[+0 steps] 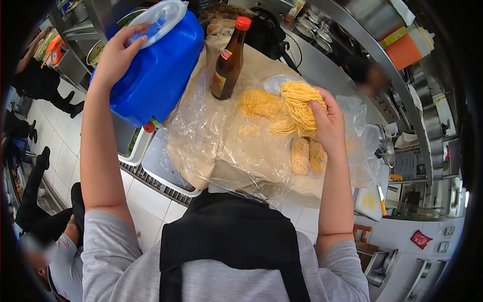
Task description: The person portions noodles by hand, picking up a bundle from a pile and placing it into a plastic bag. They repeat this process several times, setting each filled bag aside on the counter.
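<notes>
My left hand [121, 55] is closed on the near edge of a round translucent plastic piece with a white rim [173, 19], perhaps a lid or bowl. Under it, a large blue plastic container [156, 75] stands at the left. My right hand [329, 121] grips a bundle of thin yellow noodles [302, 103], thumb on top, above the wrapped work surface. Beside it lies another clump of yellow noodles [259, 102]. Several pale noodle bundles [300, 156] sit just below that hand, partly under clear plastic.
A brown bottle with a red cap [231, 60] stands behind the noodles. Brown paper and clear plastic [226, 146] cover the surface. Crumpled clear bags [359, 136] lie at the right, near a cutting board [369, 202]. A seated person [68, 261] and another person [365, 75] are nearby.
</notes>
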`<state>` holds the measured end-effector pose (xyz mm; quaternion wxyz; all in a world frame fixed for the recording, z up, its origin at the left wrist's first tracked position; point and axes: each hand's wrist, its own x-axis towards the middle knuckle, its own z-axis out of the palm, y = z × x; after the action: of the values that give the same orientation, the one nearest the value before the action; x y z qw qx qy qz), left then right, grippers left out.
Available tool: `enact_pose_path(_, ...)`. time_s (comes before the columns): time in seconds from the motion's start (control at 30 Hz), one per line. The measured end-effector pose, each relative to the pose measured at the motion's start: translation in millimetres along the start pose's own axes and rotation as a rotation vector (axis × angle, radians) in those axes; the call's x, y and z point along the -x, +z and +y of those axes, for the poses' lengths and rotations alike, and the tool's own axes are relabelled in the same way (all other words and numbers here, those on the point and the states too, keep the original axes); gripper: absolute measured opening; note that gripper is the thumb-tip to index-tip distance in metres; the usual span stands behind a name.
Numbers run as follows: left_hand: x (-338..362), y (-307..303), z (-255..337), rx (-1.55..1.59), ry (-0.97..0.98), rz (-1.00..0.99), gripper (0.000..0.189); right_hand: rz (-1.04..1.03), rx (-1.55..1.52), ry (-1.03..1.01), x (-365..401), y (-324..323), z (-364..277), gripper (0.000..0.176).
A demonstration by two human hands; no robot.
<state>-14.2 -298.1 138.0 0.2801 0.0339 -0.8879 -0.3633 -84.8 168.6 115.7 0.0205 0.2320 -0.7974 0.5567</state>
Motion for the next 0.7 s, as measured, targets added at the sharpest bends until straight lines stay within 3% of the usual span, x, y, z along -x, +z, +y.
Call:
enact_pose_path(0.17,1,-1,-4,-0.001,0.014,0.026,0.032,-0.076,-0.222,0.056,11,14,-7,0.027)
enact_pose_path(0.23,0,0,-10,0.017,0.016,0.023,0.033,0.013,-0.451,0.276,16,15,22,0.028)
enact_pose_path(0.27,-1,0,-13,0.037,0.025,0.024,0.033,0.015,-0.449,0.278,21,13,38,0.028)
enact_pose_path(0.33,-1,0,-9,0.032,0.018,0.020,0.033,-0.188,0.827,0.119,35,13,68,0.036)
enact_pose_path(0.47,2,-2,-5,-0.006,-0.040,-0.006,0.035,-0.242,0.640,0.086,65,28,95,0.043)
enact_pose_path(0.53,1,-4,-7,-0.018,-0.049,-0.028,0.034,-0.291,0.882,-0.148,77,43,107,0.041)
enact_pose_path(0.6,0,-2,-8,-0.028,-0.056,-0.045,0.034,-0.283,0.809,-0.077,77,47,137,0.040)
enact_pose_path(0.7,1,-3,-8,-0.018,-0.034,-0.009,0.034,-0.258,0.666,-0.007,56,47,132,0.038)
